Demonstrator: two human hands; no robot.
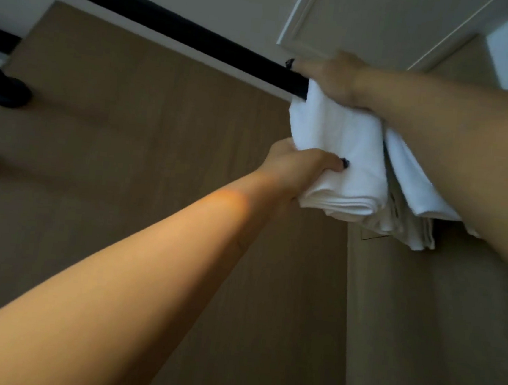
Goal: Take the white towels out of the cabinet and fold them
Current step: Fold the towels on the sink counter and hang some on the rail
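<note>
Head view | left hand (pixel 295 168) gripped white towels (pixel 343 157) from below | right hand (pixel 335 79) clutched their top

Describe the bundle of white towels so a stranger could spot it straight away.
Follow the black bar down to its right end, below the pale cabinet door. There the white towels hang in layered folds, gripped by the left hand below and the right hand above: the only bright white cloth in view.

White towels (pixel 344 145): soft matt cloth, layered folds. Floor (pixel 131 103): matt wood-look planks. Black bar (pixel 169 26): smooth, slight sheen. Cabinet door (pixel 371 20): smooth painted panel.
</note>
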